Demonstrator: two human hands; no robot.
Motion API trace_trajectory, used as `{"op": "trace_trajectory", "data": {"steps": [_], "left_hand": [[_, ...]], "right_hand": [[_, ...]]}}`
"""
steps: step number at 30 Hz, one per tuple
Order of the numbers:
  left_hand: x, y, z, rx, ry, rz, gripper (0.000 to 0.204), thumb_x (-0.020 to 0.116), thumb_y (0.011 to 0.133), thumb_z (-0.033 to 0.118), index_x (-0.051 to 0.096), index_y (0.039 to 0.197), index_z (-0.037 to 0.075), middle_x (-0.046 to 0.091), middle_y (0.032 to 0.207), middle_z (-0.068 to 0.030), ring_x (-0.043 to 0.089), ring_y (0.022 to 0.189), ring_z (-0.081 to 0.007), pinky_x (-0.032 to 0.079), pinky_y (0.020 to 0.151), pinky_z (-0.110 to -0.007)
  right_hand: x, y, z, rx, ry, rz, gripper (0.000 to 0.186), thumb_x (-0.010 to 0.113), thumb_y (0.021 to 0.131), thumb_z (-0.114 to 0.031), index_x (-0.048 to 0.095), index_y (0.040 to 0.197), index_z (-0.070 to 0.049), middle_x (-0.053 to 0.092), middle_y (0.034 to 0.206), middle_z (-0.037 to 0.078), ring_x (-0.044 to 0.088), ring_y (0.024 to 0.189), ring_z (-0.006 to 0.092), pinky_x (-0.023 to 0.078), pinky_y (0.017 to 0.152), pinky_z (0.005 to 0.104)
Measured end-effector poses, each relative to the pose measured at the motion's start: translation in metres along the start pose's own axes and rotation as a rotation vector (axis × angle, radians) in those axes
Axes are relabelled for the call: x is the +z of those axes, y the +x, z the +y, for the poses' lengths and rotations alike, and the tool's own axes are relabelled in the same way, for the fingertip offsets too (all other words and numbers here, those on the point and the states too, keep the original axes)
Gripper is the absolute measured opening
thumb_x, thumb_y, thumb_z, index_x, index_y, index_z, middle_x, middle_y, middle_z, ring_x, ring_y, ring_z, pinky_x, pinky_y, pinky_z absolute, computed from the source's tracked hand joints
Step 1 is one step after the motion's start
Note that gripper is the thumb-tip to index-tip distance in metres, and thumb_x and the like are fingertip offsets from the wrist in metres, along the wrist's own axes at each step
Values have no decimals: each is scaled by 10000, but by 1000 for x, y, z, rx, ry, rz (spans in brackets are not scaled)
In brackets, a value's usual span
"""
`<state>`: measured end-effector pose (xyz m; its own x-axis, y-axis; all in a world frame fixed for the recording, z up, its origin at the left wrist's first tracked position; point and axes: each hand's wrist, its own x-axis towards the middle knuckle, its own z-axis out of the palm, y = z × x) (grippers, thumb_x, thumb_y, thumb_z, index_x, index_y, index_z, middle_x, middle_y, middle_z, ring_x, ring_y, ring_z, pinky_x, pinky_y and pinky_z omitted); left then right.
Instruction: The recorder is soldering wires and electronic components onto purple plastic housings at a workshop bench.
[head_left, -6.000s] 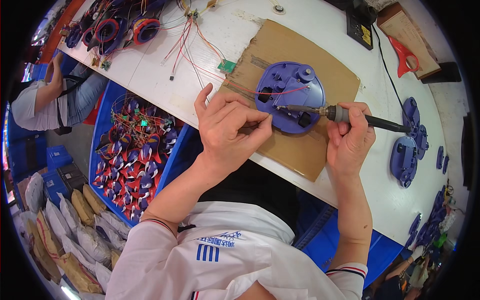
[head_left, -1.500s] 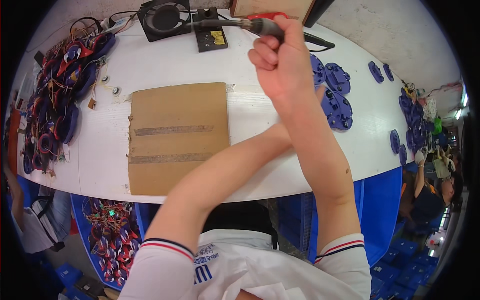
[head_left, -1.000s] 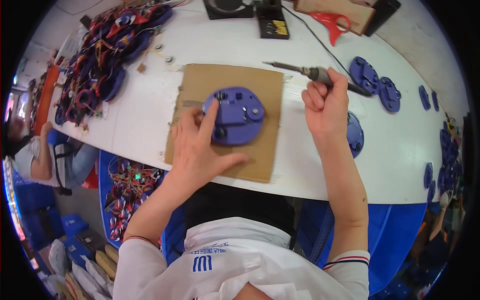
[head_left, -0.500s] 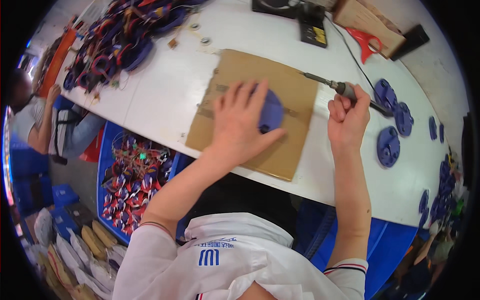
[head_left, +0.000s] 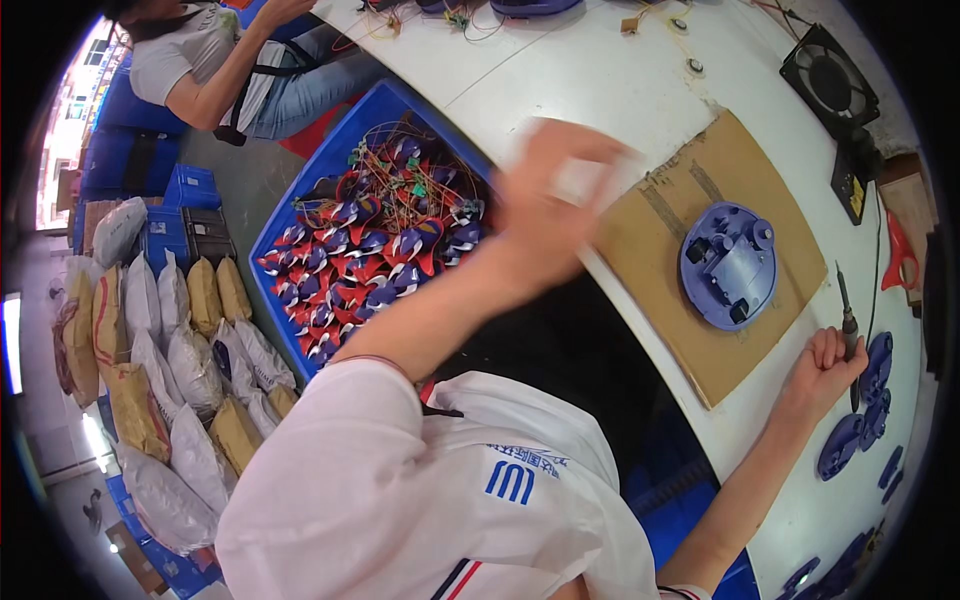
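Observation:
A round blue-purple plastic housing point(head_left: 728, 266) lies alone on a brown cardboard sheet point(head_left: 690, 350) on the white table. It shows a raised rectangular middle, a small round knob and dark parts near its edge. My left hand point(head_left: 560, 190) is in the air between the cardboard and the blue bin, smeared by motion; its fingers look curved, but whether they hold anything is unclear. My right hand point(head_left: 825, 368) rests by the cardboard's right corner, its fingers wrapped round a soldering iron point(head_left: 847, 310) with the tip pointing away from me.
A blue bin point(head_left: 283, 225) to my left holds many red, white and blue wired parts point(head_left: 375, 265). More round housings point(head_left: 842, 447) lie right of my right hand. A black fan point(head_left: 829, 82) and red-handled tool point(head_left: 898, 255) stand far right. A person point(head_left: 215, 75) sits far left.
My left hand has lifted off the housing and swung left toward the bin. My view has turned left. The soldering iron stays in my right hand.

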<state>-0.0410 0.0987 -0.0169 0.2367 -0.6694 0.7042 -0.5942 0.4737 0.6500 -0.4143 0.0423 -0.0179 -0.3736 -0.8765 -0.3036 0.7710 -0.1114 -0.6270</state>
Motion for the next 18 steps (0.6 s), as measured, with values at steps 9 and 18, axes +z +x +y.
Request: {"op": "trace_trajectory", "data": {"steps": [9,18], "left_hand": [[-156,-95,-111,-836,684,-326,657,807,697,454,587,1124,5,679,1026,-190,654,943,-378,515,847,-426],[-198,-8,-58,-1048,680,-858,634,742,651,270,630,1222,19,701,1015,-142,671,896,-256,514,823,-347]], "right_hand": [[-2,5,0,7,-27,-52,300,574,933,-139,348,745,-75,301,643,-1,246,484,84,193,424,238],[8,-9,6,-53,-89,-39,289,561,944,-148,364,746,-76,304,630,-9,242,486,79,205,426,238]]}}
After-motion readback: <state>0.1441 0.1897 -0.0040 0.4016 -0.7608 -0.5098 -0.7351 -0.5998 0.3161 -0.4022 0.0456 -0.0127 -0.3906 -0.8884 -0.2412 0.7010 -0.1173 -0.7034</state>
